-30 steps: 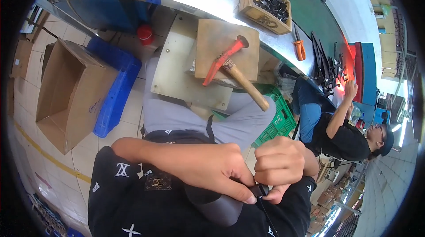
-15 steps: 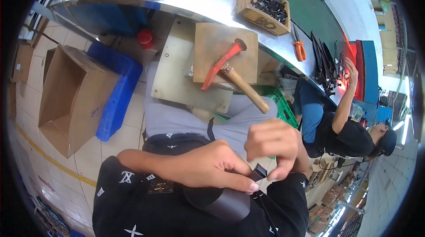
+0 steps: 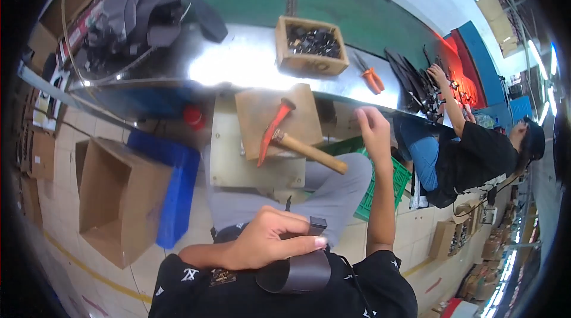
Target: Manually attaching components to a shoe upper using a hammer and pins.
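Note:
My left hand is closed in front of my body, its thumb and fingers pinching a dark brown, leather-like strap piece. The strap's wide rounded end hangs below the hand, and a narrow black end sticks up past the fingertips. My right hand is raised with fingers stretched upward, short of the metal-topped bench; nothing shows in it. A hammer with a wooden handle and red head lies on a brown square board before my knees. Beyond the hand, a wooden box holds small black pieces.
Orange-handled pliers lie on the bench right of the box. Grey sole-shaped pieces are heaped at the far left. A cardboard box and blue crate stand left; a green crate stands right, near a seated co-worker.
My right hand has left the strap piece and moved up and forward toward the bench. My left hand still holds the strap. The view has shifted, showing more of the bench.

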A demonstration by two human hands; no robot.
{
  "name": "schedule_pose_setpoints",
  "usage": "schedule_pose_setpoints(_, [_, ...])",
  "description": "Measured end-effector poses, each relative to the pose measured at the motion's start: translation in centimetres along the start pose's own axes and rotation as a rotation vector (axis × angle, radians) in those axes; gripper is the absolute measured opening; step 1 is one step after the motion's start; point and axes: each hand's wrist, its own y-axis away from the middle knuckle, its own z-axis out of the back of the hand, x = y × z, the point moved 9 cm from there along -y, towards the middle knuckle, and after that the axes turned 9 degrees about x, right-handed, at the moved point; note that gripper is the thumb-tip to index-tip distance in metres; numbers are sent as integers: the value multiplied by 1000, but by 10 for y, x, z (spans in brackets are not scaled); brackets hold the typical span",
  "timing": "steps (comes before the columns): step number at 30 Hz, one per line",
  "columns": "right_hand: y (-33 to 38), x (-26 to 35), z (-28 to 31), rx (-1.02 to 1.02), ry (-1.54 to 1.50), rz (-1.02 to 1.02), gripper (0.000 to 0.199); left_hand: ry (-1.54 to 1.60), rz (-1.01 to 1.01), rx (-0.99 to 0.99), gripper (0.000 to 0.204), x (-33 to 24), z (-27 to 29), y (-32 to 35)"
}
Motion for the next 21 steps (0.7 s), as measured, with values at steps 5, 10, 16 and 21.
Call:
schedule_pose_setpoints(5, [-70,-43,40,-399,706,159,30,-105,13,-90,37,-8,1,-1])
schedule_pose_setpoints(10, [-117,-120,55,-167,770,311,34,-96,47,-96,38,-11,-3,-12])
schedule_pose_setpoints(16, [-26,-48,12,170,-1073,-12,46,-95,82,-93,36,-5,-5,-7])
schedule_pose_setpoints(21, [109,45,-25,649,-1146,14,41,-20,122,-52,33,6,-6,-21])
